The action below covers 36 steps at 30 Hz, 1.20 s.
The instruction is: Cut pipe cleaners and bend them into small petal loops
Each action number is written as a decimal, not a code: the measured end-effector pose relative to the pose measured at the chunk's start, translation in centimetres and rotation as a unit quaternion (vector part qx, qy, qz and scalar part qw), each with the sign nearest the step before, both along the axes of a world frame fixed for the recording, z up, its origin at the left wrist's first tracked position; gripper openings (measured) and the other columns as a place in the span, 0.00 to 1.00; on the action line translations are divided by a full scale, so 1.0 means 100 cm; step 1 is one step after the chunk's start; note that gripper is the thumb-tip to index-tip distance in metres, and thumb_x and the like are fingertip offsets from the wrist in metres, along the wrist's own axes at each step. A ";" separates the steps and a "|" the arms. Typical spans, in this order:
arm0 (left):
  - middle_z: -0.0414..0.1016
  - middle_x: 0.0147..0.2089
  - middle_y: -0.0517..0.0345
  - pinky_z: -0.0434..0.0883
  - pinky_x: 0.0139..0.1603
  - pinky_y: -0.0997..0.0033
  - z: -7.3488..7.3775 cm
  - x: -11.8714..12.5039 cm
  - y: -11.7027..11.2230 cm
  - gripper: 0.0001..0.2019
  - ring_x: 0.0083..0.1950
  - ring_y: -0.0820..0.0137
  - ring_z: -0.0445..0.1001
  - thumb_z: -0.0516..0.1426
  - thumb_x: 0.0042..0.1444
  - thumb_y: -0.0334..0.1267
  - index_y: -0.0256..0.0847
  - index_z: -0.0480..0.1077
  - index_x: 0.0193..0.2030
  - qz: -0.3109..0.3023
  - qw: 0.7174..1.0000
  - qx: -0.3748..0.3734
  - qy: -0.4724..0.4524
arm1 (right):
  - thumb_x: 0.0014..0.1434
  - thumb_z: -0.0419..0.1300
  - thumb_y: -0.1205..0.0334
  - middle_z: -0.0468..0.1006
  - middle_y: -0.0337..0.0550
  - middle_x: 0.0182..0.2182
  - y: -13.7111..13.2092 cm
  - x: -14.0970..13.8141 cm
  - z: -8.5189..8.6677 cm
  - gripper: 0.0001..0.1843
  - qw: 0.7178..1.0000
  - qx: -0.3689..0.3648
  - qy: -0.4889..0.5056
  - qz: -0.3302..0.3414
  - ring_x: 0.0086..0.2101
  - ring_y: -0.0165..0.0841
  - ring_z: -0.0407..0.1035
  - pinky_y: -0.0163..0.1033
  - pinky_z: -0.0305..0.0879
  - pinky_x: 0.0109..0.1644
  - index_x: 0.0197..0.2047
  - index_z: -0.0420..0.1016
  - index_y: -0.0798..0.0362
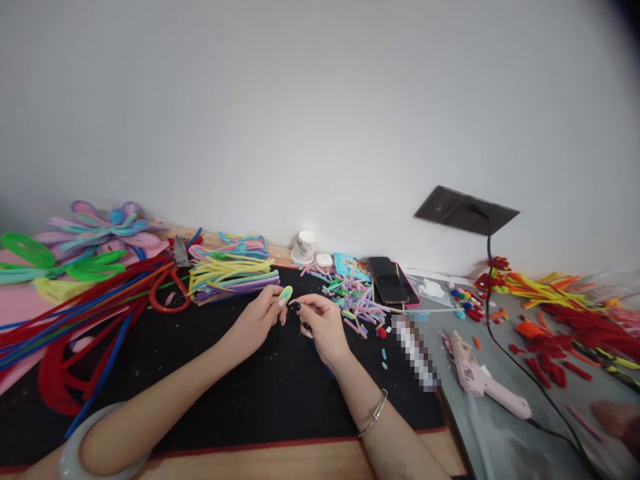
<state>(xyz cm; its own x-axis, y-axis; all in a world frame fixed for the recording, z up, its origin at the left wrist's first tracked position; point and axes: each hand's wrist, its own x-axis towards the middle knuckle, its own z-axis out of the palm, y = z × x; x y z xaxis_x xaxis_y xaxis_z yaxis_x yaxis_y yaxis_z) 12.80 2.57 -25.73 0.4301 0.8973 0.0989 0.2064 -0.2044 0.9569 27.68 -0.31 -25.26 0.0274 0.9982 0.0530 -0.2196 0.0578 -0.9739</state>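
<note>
Over the black mat [225, 400], my left hand [261, 312] pinches a small looped yellow-green pipe cleaner [285, 294] between thumb and fingers. My right hand [323, 323] is close beside it, fingertips pinched together near the loop's lower end. Whatever those fingertips hold is too small to make out. A bit of dark blue stem [329, 369] shows under my right wrist. Left of my hands lies a bundle of pastel pipe cleaners [230, 273]; to their right is a heap of short cut pieces [357, 297].
Red-handled scissors [170, 308] lie among long red and blue pipe cleaners [107, 300]. Pipe-cleaner flowers [103, 233] are far left. A cup [304, 245] and phone [387, 280] stand along the wall. At right are a corded pink glue gun [483, 383] and a blurred hand [617, 420].
</note>
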 end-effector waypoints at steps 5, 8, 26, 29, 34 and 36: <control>0.62 0.22 0.67 0.57 0.25 0.75 0.005 0.000 -0.002 0.08 0.22 0.75 0.57 0.43 0.61 0.43 0.42 0.55 0.37 0.016 1.000 -0.002 0.004 | 0.53 0.55 0.70 0.68 0.41 0.34 0.001 0.007 0.002 0.14 0.980 0.082 -0.181 -0.011 0.23 0.23 0.59 0.30 0.55 0.21 0.39 0.79 0.49; 0.58 0.21 0.69 0.55 0.25 0.75 0.003 0.000 -0.001 0.07 0.22 0.75 0.55 0.44 0.61 0.43 0.42 0.53 0.37 0.023 1.000 -0.008 0.004 | 0.53 0.53 0.70 0.69 0.41 0.34 0.000 0.008 0.004 0.17 0.978 0.093 -0.188 -0.017 0.21 0.23 0.59 0.31 0.57 0.22 0.41 0.78 0.48; 0.57 0.26 0.66 0.57 0.28 0.74 0.003 -0.002 -0.002 0.10 0.26 0.73 0.57 0.42 0.61 0.42 0.41 0.58 0.35 0.014 0.998 0.024 0.051 | 0.52 0.58 0.63 0.72 0.34 0.15 -0.003 0.003 0.011 0.06 0.995 -0.060 -0.062 0.053 0.11 0.20 0.52 0.26 0.47 0.13 0.27 0.68 0.56; 0.58 0.26 0.65 0.59 0.32 0.72 0.004 -0.003 -0.001 0.09 0.28 0.72 0.59 0.41 0.61 0.40 0.42 0.58 0.35 0.012 0.996 0.051 0.069 | 0.50 0.61 0.60 0.73 0.35 0.17 -0.002 0.003 0.006 0.09 0.993 -0.083 -0.011 0.084 0.12 0.21 0.57 0.26 0.54 0.13 0.28 0.67 0.56; 0.61 0.26 0.64 0.60 0.33 0.71 0.006 -0.002 -0.002 0.07 0.29 0.71 0.61 0.41 0.60 0.37 0.42 0.58 0.38 0.012 0.993 0.065 0.096 | 0.46 0.65 0.61 0.76 0.39 0.21 -0.002 0.003 0.006 0.12 0.985 -0.121 0.061 0.108 0.17 0.24 0.67 0.30 0.68 0.21 0.31 0.68 0.58; 0.61 0.26 0.64 0.60 0.32 0.72 0.008 -0.002 -0.003 0.07 0.28 0.71 0.62 0.41 0.59 0.36 0.42 0.58 0.38 0.012 0.992 0.068 0.106 | 0.45 0.66 0.62 0.76 0.40 0.21 -0.003 0.004 0.008 0.12 0.983 -0.133 0.076 0.103 0.17 0.24 0.67 0.29 0.68 0.21 0.31 0.68 0.58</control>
